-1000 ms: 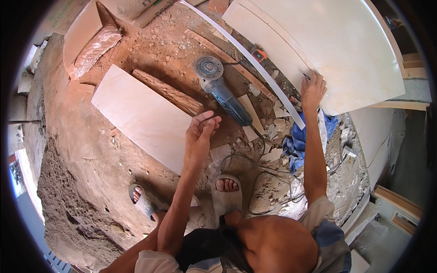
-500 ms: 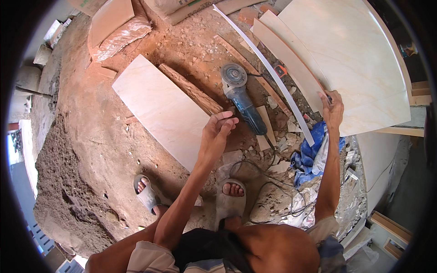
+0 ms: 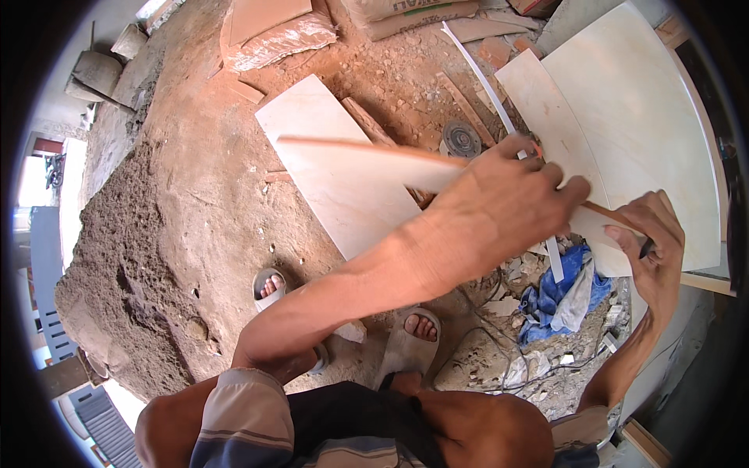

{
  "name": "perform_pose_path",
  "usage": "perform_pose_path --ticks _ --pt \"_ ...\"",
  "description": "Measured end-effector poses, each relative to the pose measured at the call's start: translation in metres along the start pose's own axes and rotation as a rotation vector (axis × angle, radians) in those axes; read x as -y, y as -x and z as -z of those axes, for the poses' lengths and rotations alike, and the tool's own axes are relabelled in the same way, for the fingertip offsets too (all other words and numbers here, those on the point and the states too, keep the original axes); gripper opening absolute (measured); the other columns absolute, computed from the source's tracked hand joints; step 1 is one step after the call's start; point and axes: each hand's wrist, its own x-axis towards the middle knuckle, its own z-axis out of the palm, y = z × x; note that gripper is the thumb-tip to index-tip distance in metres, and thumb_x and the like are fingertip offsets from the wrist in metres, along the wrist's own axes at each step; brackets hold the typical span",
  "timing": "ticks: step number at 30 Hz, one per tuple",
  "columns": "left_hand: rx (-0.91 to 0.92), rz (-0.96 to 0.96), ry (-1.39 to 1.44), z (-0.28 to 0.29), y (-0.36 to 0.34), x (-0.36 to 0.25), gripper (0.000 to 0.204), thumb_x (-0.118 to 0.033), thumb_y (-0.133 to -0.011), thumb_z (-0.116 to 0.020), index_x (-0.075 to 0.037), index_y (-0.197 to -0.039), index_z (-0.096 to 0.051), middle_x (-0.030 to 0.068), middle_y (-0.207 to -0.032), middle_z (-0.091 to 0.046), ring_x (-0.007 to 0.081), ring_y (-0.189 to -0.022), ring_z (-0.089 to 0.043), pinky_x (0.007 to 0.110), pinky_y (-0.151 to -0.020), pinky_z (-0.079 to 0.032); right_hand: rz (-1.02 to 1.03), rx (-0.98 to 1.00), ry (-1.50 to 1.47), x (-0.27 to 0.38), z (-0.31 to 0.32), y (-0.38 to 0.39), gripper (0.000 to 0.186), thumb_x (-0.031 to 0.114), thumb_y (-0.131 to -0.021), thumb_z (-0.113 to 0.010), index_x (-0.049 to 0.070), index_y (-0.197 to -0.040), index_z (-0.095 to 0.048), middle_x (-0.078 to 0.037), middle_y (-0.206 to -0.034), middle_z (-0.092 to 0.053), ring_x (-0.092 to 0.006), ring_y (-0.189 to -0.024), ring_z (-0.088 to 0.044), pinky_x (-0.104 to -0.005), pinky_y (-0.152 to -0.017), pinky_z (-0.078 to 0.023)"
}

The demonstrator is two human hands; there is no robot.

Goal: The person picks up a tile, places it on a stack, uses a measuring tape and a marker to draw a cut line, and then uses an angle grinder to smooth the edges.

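Observation:
A narrow strip of cream tile [image 3: 429,175] with a reddish-brown edge is lifted off the ground, slanting across in front of me. My left hand [image 3: 511,195] is closed over its upper edge near the middle. At the strip's right end, my right hand [image 3: 654,238] grips it between thumb and fingers; a small dark object, too little shown to name, also sticks out of that hand. Beneath the strip's left end lies a cream tile piece [image 3: 312,179] on the dirt. Of the angle grinder [image 3: 461,140], only the round head shows past my left hand.
Large cream tiles [image 3: 647,109] lean at the right, with a narrower piece [image 3: 546,101] against them. A long white strip [image 3: 480,70], a wooden stick [image 3: 466,105], blue cloth [image 3: 550,296], rubble and black cable lie around. Sacks [image 3: 406,15] stand at the back, a sand heap [image 3: 133,265] at left.
My left hand has moved right and come down on the tile strip. My right hand has lifted the strip from beside the large tiles and shifted right. The view has shifted too.

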Motion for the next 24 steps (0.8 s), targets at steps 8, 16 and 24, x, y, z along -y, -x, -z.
perform_pose_path --ticks 8,16,24 --pt "-0.079 0.775 0.702 0.043 0.093 0.035 0.037 -0.034 -0.107 -0.074 0.001 -0.118 -0.074 0.0103 -0.091 -0.076 0.0172 -0.081 -0.07 0.035 -0.072 -0.055 0.654 -0.545 0.281 0.024 -0.005 -0.127 0.021 0.021 -0.102 -0.078 0.008 -0.118 -0.08 -0.003 -0.11 -0.077 -0.0182 -0.088 -0.061 -0.0319 -0.081 -0.048" --pt "-0.46 1.004 1.083 0.037 0.151 0.078 0.047 -0.037 -0.109 -0.073 0.007 -0.123 -0.072 0.0092 -0.103 -0.078 0.0118 -0.09 -0.071 0.029 -0.083 -0.057 -0.047 -0.444 -0.596 0.018 -0.125 -0.134 0.034 0.026 -0.107 -0.075 0.008 -0.137 -0.076 -0.004 -0.11 -0.078 -0.007 -0.097 -0.065 -0.0252 -0.091 -0.051" --pt "-0.648 1.157 1.216 0.019 0.167 0.094 0.045 -0.036 -0.109 -0.073 0.006 -0.124 -0.07 0.0155 -0.106 -0.081 0.0162 -0.083 -0.077 0.03 -0.074 -0.064 -0.158 -0.173 -0.751 0.058 -0.171 -0.12 0.037 0.023 -0.107 -0.075 0.006 -0.14 -0.073 -0.004 -0.099 -0.08 -0.0077 -0.091 -0.069 -0.0231 -0.082 -0.052"
